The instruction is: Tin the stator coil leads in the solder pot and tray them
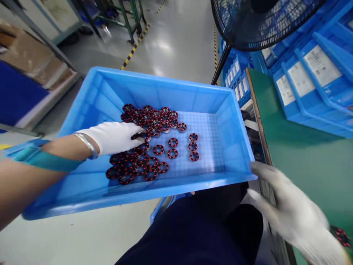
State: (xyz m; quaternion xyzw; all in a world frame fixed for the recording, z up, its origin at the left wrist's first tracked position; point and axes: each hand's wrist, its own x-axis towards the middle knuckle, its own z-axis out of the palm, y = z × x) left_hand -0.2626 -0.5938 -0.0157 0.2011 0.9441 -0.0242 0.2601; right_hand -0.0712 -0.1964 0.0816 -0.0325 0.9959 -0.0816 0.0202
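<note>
Blue crate (91, 95) on lap; gloved left hand (114, 137) inside, fingers closing on red-and-black rings (143, 147). Right hand (289, 209) open, beside crate's right corner, over green table (303, 162).

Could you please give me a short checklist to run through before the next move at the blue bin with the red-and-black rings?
1. Left hand reaches the ring-shaped parts: ok, its gloved fingertips rest on the pile.
2. A ring is pinched in the left hand: cannot tell, the fingers cover that spot.
3. Blue bin is supported: ok, it rests on the person's lap.
4. Right hand steadies the bin: ok, fingertips at its right corner, though blurred.
5. Loose rings stay apart from the pile: ok, several lie singly on the bin floor.
</note>
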